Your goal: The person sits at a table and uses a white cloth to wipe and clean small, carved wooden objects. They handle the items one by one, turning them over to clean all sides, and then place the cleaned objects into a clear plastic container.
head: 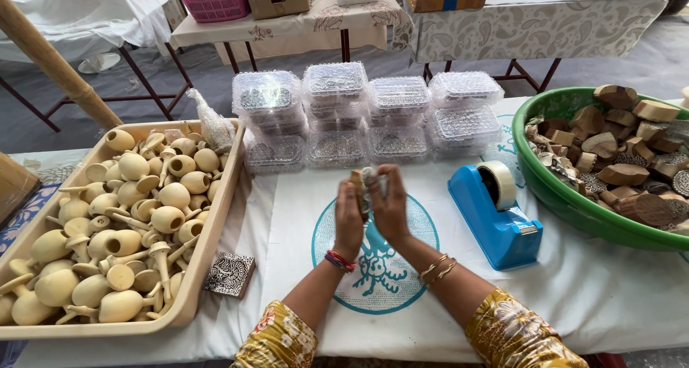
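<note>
I had both hands up over the middle of the table, closed around one small wooden block (364, 185). My left hand (349, 221) gripped it from its side and my right hand (390, 210) clasped it from the other, fingers curled over the top, so the block sat pinched between them above the blue round print on the white cloth (603, 296). Only a sliver of it showed: pale wood with a darker patterned face, and something light that might have been wrapping, though I couldn't tell.

Judging by the layout, the work was partway along. Stacks of clear plastic boxes (337, 113) stood filled behind my hands, while the green tub (552, 189) on my right held many carved blocks. One patterned block (230, 273) lay beside the tray of wooden knobs (197, 282), and the blue tape dispenser (495, 214) sat close to my right hand.
</note>
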